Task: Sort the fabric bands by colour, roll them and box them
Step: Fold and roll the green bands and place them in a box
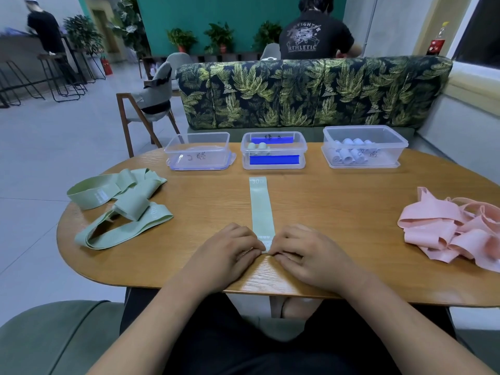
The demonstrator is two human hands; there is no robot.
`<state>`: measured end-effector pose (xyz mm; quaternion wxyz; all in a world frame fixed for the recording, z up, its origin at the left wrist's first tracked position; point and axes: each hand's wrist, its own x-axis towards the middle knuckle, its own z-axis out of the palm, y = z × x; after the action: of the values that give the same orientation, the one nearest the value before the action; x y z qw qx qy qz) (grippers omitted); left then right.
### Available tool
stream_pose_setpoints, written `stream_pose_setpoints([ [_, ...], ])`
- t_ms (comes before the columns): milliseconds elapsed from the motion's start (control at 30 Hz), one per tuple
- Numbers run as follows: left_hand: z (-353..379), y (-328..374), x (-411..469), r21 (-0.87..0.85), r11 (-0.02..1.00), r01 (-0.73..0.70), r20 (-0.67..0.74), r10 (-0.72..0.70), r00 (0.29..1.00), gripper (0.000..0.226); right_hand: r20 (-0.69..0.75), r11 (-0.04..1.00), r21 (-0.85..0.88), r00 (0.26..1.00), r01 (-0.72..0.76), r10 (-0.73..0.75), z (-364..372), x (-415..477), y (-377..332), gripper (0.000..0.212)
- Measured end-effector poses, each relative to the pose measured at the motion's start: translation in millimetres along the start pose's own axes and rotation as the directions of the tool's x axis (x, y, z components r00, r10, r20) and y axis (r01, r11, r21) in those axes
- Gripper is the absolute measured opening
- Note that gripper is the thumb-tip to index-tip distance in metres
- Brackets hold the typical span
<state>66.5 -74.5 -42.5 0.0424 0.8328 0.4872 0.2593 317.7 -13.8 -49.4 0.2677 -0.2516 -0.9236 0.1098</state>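
A light green fabric band [261, 207] lies flat and straight on the wooden table [338, 212], running away from me. My left hand [230, 250] and my right hand [305, 253] pinch its near end, one on each side, fingers curled at the edge. A pile of green bands [119, 204] lies at the left, a pile of pink bands [454, 234] at the right. Three clear boxes stand at the far edge: the left box [198, 151] looks empty, the middle box [273, 150] holds two green rolls, the right box [362, 146] holds several pale blue rolls.
A leaf-patterned sofa back [311, 90] rises behind the boxes. A wooden chair [148, 109] stands at the far left of the table. A person in a black shirt [313, 33] sits beyond the sofa, another stands far left.
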Motion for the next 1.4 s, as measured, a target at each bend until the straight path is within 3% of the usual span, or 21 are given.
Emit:
stream_pose_setpoints([
  [333, 3, 2, 0, 0.098, 0.991, 0.088, -0.026, -0.086, 0.996, 0.034, -0.021, 0.990, -0.043, 0.991, -0.133, 0.132, 5, 3, 5, 0.029],
  [533, 1, 3, -1, 0.080, 0.997, 0.016, 0.016, -0.018, 1.000, 0.025, 0.041, 0.977, -0.099, 0.981, -0.186, 0.191, 3, 5, 4, 0.038],
  [833, 4, -3, 2, 0.095, 0.990, 0.099, 0.030, -0.103, 0.994, 0.033, 0.016, 0.982, -0.130, 0.990, -0.136, 0.139, 2, 1, 2, 0.032],
  [1100, 9, -5, 6, 0.146, 0.975, 0.169, 0.038, -0.176, 0.984, 0.055, 0.074, 0.959, -0.133, 0.962, -0.250, 0.261, 3, 8, 6, 0.042],
  [1267, 8, -7, 6, 0.118, 0.986, 0.120, 0.038, -0.126, 0.991, 0.049, 0.086, 0.950, -0.146, 0.953, -0.278, 0.292, 2, 14, 7, 0.042],
  [1400, 10, -9, 9, 0.126, 0.980, 0.157, 0.067, -0.166, 0.984, 0.051, 0.084, 0.939, -0.189, 0.948, -0.287, 0.306, 4, 18, 8, 0.044],
])
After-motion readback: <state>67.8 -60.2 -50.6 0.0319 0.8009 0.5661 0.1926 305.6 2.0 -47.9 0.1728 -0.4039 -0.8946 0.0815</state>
